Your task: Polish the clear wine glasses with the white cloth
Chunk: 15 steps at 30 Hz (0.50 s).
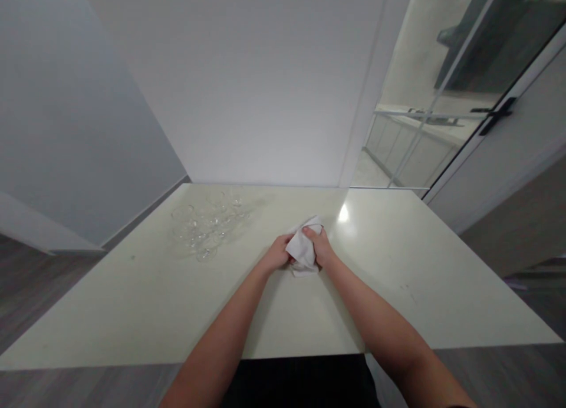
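Head cam from where I'm watching: both hands meet around the middle of the pale table, bunched up on a white cloth. Left hand is clenched on the cloth's left side, right hand grips it from the right with fingers curled over the top edge. Cloth looks crumpled and seems to sit just above the tabletop. Off to the left, well apart from the hands, there's a cluster of clear glasses near the wall.
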Tool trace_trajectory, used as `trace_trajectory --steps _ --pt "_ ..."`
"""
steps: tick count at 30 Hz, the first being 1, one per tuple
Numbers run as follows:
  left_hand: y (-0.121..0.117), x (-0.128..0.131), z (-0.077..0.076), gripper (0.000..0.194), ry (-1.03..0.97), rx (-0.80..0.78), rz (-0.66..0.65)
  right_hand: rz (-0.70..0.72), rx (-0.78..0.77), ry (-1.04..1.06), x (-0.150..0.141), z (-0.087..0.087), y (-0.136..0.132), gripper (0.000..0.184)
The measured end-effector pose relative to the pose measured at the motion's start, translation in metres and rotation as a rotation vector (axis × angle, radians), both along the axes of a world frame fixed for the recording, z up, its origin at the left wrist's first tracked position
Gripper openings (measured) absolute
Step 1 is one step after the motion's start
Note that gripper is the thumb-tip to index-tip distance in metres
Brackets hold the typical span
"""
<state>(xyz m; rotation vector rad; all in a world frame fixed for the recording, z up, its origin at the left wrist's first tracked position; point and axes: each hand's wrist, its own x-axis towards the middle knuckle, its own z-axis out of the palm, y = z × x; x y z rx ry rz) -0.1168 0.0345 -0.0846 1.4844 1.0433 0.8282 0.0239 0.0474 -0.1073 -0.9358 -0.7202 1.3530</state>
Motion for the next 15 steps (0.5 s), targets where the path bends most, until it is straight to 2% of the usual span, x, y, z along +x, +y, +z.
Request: trace_trajectory --steps 2,4,6,8,10,12,15 --pt "0.002 -0.002 0.001 0.045 -0.081 -0.174 -0.119 0.123 0.052 0.037 0.003 0.001 -0.002 0.045" --pt "0.003 -0.005 0.002 0.052 -0.089 -0.209 -0.14 0.197 0.078 0.058 0.003 0.001 -0.003 0.042" --pt "0.004 -0.007 0.002 0.046 0.005 -0.04 -0.071 0.138 0.058 0.04 0.001 -0.001 -0.001 0.043" --pt "0.004 -0.007 0.0 0.034 0.176 0.192 0.058 0.004 0.039 -0.018 -0.002 -0.004 0.002 0.049" --pt "0.003 -0.005 -0.004 0.033 0.343 0.324 0.177 -0.108 0.047 -0.09 -0.004 -0.007 0.004 0.055" --pt "0.004 -0.002 -0.008 0.032 0.351 0.337 0.207 -0.15 0.069 -0.146 -0.005 -0.009 0.005 0.056" --pt "0.005 0.0 -0.01 0.027 0.109 0.178 0.054 -0.127 0.088 -0.143 -0.004 -0.008 0.003 0.054"
